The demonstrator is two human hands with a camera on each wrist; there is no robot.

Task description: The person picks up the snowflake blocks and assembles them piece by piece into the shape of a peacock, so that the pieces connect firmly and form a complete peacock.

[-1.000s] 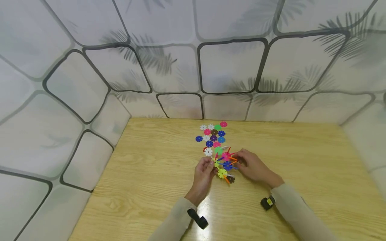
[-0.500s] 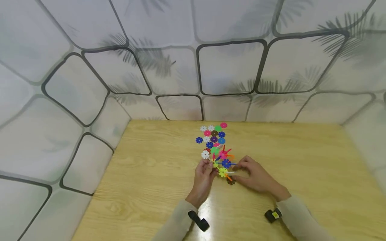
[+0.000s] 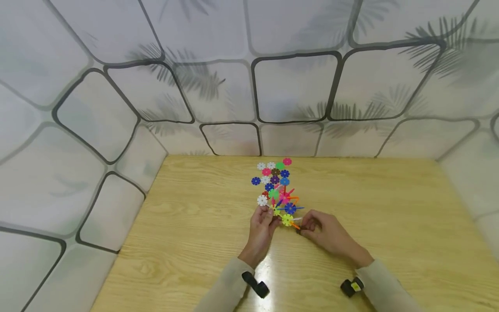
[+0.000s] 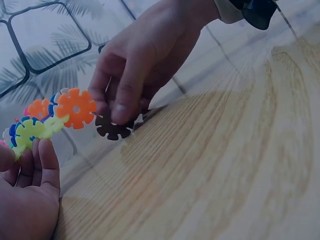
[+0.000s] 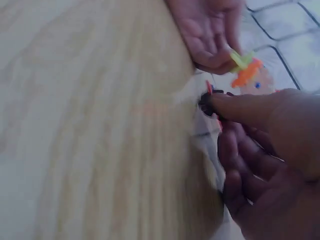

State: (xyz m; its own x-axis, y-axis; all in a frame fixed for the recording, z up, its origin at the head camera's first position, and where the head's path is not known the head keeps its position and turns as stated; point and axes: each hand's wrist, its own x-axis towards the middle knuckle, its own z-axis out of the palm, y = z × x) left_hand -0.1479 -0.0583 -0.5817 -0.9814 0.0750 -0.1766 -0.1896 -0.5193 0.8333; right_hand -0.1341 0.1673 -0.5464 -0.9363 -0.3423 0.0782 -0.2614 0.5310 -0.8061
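My left hand (image 3: 259,236) grips a cluster of joined, notched plastic discs by a yellow-green disc (image 4: 31,131). Out of the cluster stand a blue disc (image 3: 290,208), a pink disc (image 3: 285,197) and another yellow disc (image 3: 287,220), with several others edge-on. At the near right end, the right hand (image 3: 333,236) pinches a dark brown disc (image 4: 115,131) between thumb and fingers. In the left wrist view that disc is right beside an orange disc (image 4: 75,107) of the cluster. The right fingers partly hide it.
Several loose discs lie flat on the wooden table (image 3: 187,234) beyond the cluster, among them a light blue disc (image 3: 285,181) and a dark blue disc (image 3: 255,181). A patterned wall (image 3: 296,91) rises behind the table's far edge.
My right hand has left the cluster's orange and pink side, spread its fingers, come toward me and pinched the brown disc. The left hand has kept its hold, and the cluster has tilted slightly.
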